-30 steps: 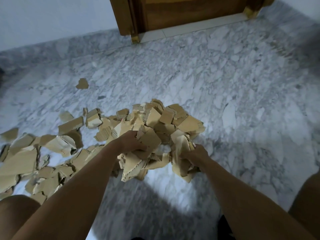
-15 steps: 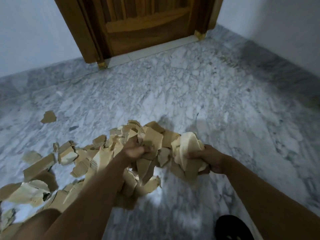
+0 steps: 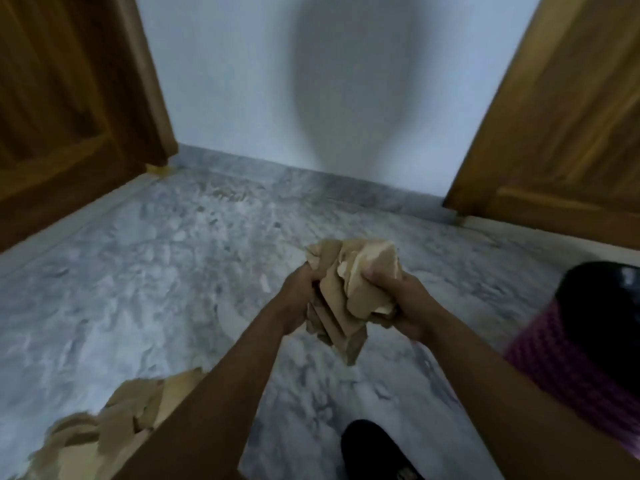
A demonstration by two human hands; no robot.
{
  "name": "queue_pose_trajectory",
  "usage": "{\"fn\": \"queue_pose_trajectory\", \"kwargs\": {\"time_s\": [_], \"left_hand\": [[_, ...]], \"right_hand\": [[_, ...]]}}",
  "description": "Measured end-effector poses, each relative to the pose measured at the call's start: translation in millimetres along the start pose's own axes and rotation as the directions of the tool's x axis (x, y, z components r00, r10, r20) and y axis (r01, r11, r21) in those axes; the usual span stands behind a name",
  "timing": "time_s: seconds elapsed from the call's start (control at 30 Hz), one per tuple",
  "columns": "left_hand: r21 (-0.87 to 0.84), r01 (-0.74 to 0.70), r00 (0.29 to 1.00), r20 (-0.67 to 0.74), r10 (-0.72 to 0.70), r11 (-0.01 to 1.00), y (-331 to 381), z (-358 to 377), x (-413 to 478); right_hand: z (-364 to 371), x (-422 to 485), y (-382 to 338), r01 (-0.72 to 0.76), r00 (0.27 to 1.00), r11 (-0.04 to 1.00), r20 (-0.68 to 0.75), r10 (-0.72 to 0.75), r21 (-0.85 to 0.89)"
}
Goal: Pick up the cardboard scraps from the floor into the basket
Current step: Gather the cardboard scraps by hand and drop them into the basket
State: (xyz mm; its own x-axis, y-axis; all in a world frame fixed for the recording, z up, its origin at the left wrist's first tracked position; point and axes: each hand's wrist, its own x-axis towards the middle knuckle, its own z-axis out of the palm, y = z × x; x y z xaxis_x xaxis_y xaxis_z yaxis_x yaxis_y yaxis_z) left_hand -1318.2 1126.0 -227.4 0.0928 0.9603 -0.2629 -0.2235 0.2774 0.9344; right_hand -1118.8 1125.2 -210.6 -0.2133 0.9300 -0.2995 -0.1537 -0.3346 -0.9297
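A bunch of brown cardboard scraps (image 3: 349, 292) is held up above the marble floor between both hands. My left hand (image 3: 298, 299) grips its left side and my right hand (image 3: 403, 303) grips its right side, thumb on top. A pink woven basket (image 3: 568, 368) with a dark inside stands at the right edge, to the right of my right forearm. A pile of more scraps (image 3: 114, 427) lies on the floor at the lower left, partly hidden by my left arm.
A wooden door (image 3: 69, 109) stands at the left and another wooden door (image 3: 561, 126) at the right, with a white wall (image 3: 311, 81) between them. A black shoe (image 3: 374, 452) shows at the bottom. Grey marble floor (image 3: 156, 271) spreads ahead.
Both hands have lifted a bunch of scraps off the pile and carried it to the right. The view has swung right, so the basket now shows and the pile sits at the lower left.
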Motion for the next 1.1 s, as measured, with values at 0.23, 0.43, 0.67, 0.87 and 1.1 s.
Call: {"fn": "queue_pose_trajectory", "kwargs": {"time_s": [0.23, 0.43, 0.67, 0.87, 1.1], "left_hand": [[0.133, -0.121, 0.958, 0.273, 0.081, 0.984, 49, 176, 13], [0.343, -0.353, 0.831, 0.542, 0.124, 0.87, 65, 316, 13], [0.354, -0.411, 0.801, 0.58, 0.147, 0.841, 35, 441, 15], [0.386, -0.442, 0.825, 0.53, 0.197, 0.81, -13, 493, 19], [0.539, -0.707, 0.707, 0.559, 0.433, 0.458, -61, 509, 25]], "right_hand": [[-126, -72, -73, 0.2, 0.944, 0.98, -0.274, -0.186, 0.022], [-232, -134, -116, 0.335, 0.87, 0.941, -0.399, -0.292, 0.041], [-349, -178, -129, 0.367, 0.837, 0.928, -0.41, -0.362, -0.071], [-422, -191, -110, 0.266, 0.884, 0.963, -0.39, -0.257, -0.032], [-461, -206, -92, 0.189, 0.757, 0.811, -0.444, -0.48, -0.554]]}}
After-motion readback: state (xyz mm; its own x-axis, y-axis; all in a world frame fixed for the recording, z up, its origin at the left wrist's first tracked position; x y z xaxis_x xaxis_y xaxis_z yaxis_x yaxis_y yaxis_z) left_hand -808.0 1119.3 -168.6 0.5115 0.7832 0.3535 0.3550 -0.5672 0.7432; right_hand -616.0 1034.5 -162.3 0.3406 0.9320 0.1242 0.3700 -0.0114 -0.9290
